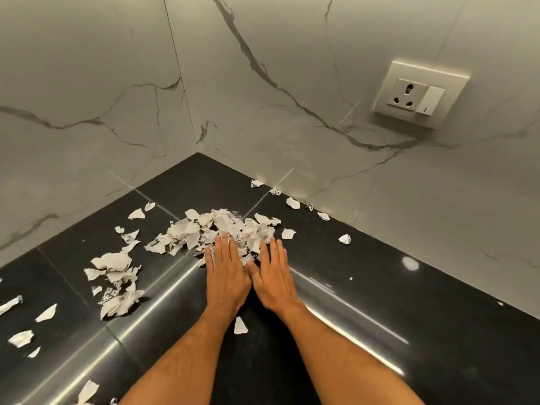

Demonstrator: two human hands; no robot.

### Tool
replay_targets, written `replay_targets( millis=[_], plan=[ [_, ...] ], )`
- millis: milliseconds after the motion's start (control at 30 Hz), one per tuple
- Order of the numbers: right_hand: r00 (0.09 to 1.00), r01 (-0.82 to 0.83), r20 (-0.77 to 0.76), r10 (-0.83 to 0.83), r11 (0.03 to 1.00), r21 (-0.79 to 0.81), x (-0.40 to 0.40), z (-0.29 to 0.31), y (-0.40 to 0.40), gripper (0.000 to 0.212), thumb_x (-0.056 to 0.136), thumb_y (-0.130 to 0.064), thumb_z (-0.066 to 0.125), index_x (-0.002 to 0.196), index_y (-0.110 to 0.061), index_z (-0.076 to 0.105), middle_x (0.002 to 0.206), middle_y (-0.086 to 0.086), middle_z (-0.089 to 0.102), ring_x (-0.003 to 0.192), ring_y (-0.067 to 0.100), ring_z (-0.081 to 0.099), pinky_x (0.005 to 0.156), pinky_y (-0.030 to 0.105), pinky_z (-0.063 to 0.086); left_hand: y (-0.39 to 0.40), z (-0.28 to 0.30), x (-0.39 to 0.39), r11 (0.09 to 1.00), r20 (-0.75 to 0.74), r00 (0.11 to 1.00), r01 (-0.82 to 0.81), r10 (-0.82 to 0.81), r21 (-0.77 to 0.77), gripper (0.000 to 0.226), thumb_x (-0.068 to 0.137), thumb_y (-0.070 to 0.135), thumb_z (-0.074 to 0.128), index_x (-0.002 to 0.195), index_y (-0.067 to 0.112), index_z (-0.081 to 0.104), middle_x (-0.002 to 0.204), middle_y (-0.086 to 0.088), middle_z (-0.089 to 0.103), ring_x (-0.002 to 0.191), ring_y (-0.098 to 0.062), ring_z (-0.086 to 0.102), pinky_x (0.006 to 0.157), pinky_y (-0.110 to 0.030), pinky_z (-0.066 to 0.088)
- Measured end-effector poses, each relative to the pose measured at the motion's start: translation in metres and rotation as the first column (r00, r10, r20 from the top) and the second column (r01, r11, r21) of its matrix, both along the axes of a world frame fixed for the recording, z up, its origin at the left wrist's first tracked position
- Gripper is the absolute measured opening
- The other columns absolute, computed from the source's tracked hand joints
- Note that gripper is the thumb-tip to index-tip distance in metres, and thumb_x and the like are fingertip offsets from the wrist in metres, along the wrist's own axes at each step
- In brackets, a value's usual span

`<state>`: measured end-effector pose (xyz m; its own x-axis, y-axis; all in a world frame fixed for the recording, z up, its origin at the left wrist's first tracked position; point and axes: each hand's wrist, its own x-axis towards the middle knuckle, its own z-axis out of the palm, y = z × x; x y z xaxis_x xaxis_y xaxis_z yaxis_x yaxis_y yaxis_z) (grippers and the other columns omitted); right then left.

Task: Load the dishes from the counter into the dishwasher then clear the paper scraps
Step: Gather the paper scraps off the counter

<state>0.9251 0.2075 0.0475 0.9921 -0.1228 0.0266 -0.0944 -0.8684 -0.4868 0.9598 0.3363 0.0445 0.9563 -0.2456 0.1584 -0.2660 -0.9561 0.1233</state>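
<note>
Head view is showing my left hand (226, 276) and right hand (273, 277) lying flat, fingers straight, palms down against the central heap of paper scraps (222, 229) on the black counter (409, 287), seemingly corralling them for gathering.

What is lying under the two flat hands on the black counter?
Torn white paper scraps lie under the fingers of the left hand and right hand, on the glossy black stone counter. Whether more scraps lie beneath the palms cannot be seen.
</note>
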Motion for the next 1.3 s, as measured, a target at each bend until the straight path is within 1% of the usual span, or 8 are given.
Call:
replay_targets(
  millis=[167,400,533,767,900,1033,1167,1300],
  plan=[
    [0.962,0.251,0.111,-0.25,0.968,0.003,0.011,0.004,-0.052,0.076,0.103,-0.061,0.023,0.16,-0.01,0.022,0.169,0.011,0.014,0.157,0.027,0.002,0.128,0.047,0.009,-0.038,0.023,-0.002,0.986,0.09,0.985,0.155,-0.148,-0.066,0.069,0.1,0.044,0.032,0.154,0.002,0.025,0.165,-0.019,0.017,0.155,-0.03,0.008,0.124,-0.056,0.014],
    [0.814,0.578,-0.01,-0.581,0.811,-0.094,0.027,-0.006,-0.14,0.076,0.104,-0.053,0.034,0.157,-0.001,0.024,0.163,0.027,0.022,0.153,0.041,0.013,0.126,0.049,0.008,-0.109,0.009,-0.005,0.826,-0.003,0.826,0.563,-0.563,0.031,0.07,0.099,0.044,0.033,0.155,0.004,0.029,0.163,-0.015,0.027,0.154,-0.027,0.016,0.125,-0.049,0.014],
    [0.865,0.497,-0.019,-0.502,0.861,-0.105,0.054,-0.005,-0.132,0.075,0.105,-0.055,0.028,0.159,-0.003,0.02,0.166,0.024,0.016,0.155,0.037,0.008,0.128,0.048,0.004,-0.108,-0.002,0.008,0.792,-0.086,0.796,0.604,-0.599,0.085,0.07,0.101,0.046,0.031,0.157,0.006,0.023,0.164,-0.013,0.024,0.154,-0.027,0.016,0.126,-0.046,0.006],
    [0.904,0.425,0.003,-0.428,0.896,-0.13,0.104,-0.003,-0.113,0.074,0.105,-0.058,0.024,0.159,-0.008,0.022,0.164,0.025,0.017,0.154,0.039,0.009,0.127,0.05,0.006,-0.088,-0.005,0.049,0.765,0.005,0.771,0.63,-0.637,0.136,0.055,0.103,0.039,0.031,0.15,0.012,0.041,0.157,-0.011,0.038,0.148,-0.029,0.031,0.123,-0.049,0.022],
    [0.933,0.35,-0.012,-0.359,0.916,-0.195,0.122,-0.006,-0.103,0.074,0.104,-0.059,0.019,0.157,-0.008,0.028,0.162,0.027,0.02,0.153,0.042,0.009,0.127,0.052,0.005,-0.071,-0.004,0.061,0.862,0.009,0.869,0.491,-0.495,0.126,0.058,0.106,0.034,0.022,0.156,0.005,0.025,0.163,-0.016,0.024,0.153,-0.03,0.019,0.126,-0.047,0.007],
    [0.994,0.109,0.011,-0.109,0.984,-0.14,0.132,-0.008,-0.083,0.079,0.101,-0.063,0.012,0.151,-0.009,0.04,0.158,0.021,0.029,0.151,0.035,0.019,0.127,0.049,0.01,-0.053,-0.003,0.07,0.904,-0.014,0.911,0.411,-0.412,0.116,0.06,0.106,0.033,0.017,0.158,0.005,0.018,0.165,-0.015,0.019,0.154,-0.027,0.014,0.126,-0.046,0.005],
    [0.989,-0.087,0.128,0.074,0.991,0.097,0.13,-0.005,-0.071,0.055,0.105,-0.053,0.035,0.143,-0.016,0.052,0.145,0.002,0.04,0.14,0.017,0.033,0.118,0.042,0.033,-0.041,0.008,0.071,0.901,0.151,0.893,0.433,-0.424,-0.032,0.049,0.099,0.023,0.037,0.142,0.004,0.05,0.144,-0.013,0.053,0.139,-0.026,0.044,0.124,-0.043,0.021],
    [0.98,0.031,0.195,-0.048,0.996,0.087,0.143,0.001,-0.086,0.066,0.099,-0.064,0.034,0.15,-0.023,0.043,0.155,0.007,0.032,0.146,0.024,0.028,0.121,0.048,0.03,-0.016,0.029,0.084,0.924,0.327,0.917,0.31,-0.228,-0.226,0.032,0.098,0.022,0.047,0.124,0.008,0.061,0.13,-0.011,0.058,0.128,-0.028,0.05,0.122,-0.04,0.024]
  ],
)
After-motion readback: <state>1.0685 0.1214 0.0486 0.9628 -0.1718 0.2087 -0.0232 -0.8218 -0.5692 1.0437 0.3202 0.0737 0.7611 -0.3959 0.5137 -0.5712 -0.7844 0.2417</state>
